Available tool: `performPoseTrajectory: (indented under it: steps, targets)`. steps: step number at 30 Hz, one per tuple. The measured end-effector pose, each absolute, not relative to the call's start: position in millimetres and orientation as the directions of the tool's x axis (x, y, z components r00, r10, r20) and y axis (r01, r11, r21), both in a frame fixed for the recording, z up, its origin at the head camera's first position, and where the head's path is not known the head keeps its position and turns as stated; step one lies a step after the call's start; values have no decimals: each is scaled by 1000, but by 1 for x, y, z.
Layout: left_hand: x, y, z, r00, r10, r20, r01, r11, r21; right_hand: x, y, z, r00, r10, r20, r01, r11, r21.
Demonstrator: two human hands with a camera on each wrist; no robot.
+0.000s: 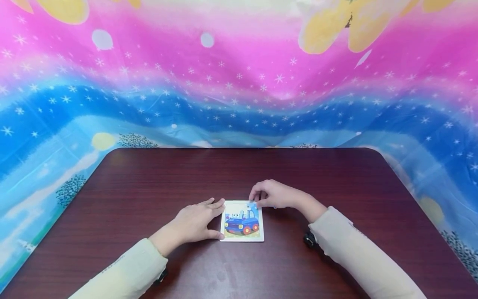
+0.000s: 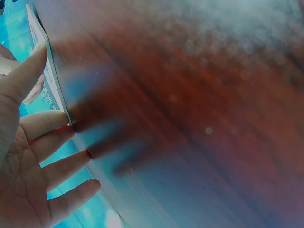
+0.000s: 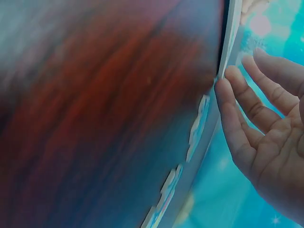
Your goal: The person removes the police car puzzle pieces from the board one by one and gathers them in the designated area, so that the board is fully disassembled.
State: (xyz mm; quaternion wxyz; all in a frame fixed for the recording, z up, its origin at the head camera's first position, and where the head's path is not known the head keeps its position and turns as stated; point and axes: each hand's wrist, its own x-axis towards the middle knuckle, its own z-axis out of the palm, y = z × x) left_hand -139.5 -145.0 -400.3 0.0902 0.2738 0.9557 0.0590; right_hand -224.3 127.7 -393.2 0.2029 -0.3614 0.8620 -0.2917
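A square picture puzzle (image 1: 242, 222) of a blue cartoon car with red wheels, in a white frame, lies flat on the table. At its left side is my left hand (image 1: 194, 220), fingers spread and fairly straight. That hand's thumb (image 2: 35, 66) and forefinger rest along the board's edge (image 2: 56, 78). My right hand (image 1: 274, 194) is at the upper right corner, palm down, its fingers loosely bent. Its thumb overlaps the corner in the head view. In the right wrist view, its fingertips (image 3: 223, 85) are right at the end of the board (image 3: 232, 33), with nothing seen gripped.
Dark red-brown wooden table (image 1: 168, 174) with rounded far corners. A pink and blue patterned cloth (image 1: 239, 83) hangs behind it and down both sides. Thin wavy-edged pieces (image 3: 198, 128) lie on the table in the right wrist view. Both forearms wear pale sleeves (image 1: 358, 241).
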Motion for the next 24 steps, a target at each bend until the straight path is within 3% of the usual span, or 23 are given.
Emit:
performPoseTrajectory:
  steps: [7, 24]
  targets:
    - [-140, -146, -399, -838, 528, -140, 506, 847, 166, -222, 120, -393, -614, -779, -127, -584, 557, -590]
    - [-141, -145, -402, -835, 533, -138, 510, 843, 174, -215, 114, -395, -587, -782, -209, -568, 582, -582]
